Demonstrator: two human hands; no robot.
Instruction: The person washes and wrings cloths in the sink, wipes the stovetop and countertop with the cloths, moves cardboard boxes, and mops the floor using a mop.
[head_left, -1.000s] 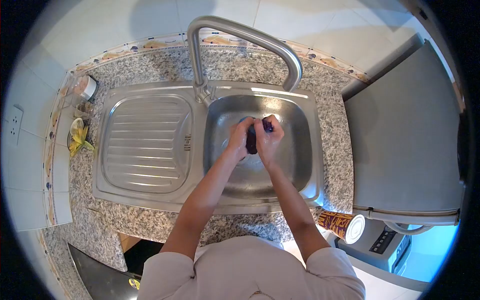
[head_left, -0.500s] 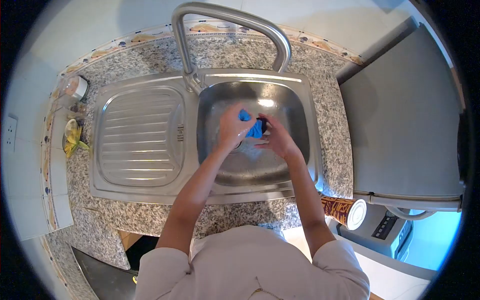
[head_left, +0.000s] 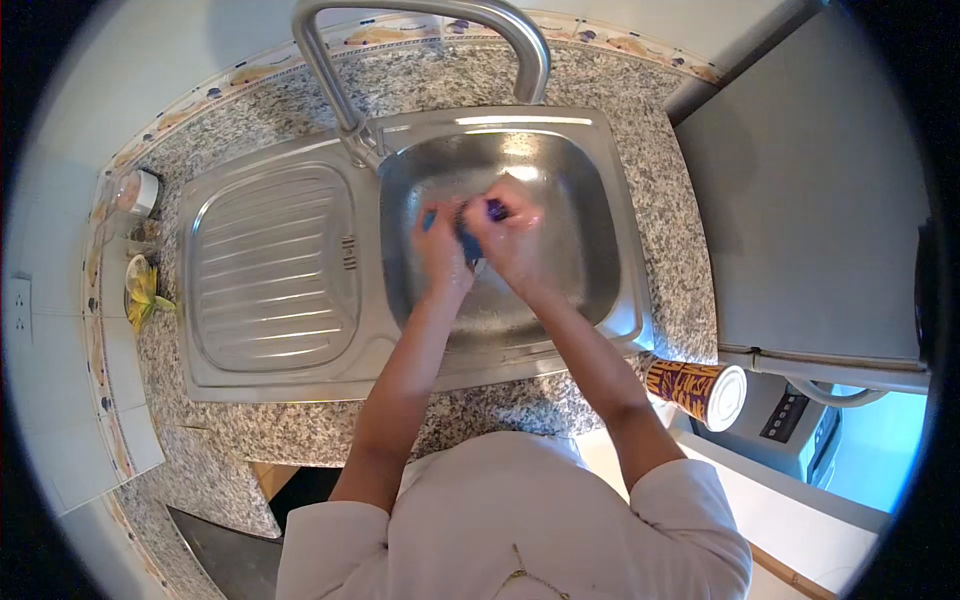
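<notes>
Watching remotely, I see the left hand (head_left: 440,248) and right hand (head_left: 508,225), fingers curled round a blurred blue-and-purple bundle (head_left: 468,240), held over the sink basin (head_left: 582,275), presumably so drips land inside.

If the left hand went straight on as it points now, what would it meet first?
Probably the basin's back wall, though the left hand is blurred and its depth unclear.

Sink (head_left: 595,250): smooth, shiny metal
Drainboard (head_left: 275,270): ridged, glossy metal
Tap (head_left: 533,75): satin metal
Surface (head_left: 300,425): speckled, stone-like
Blue item (head_left: 470,246): finish blurred
</notes>
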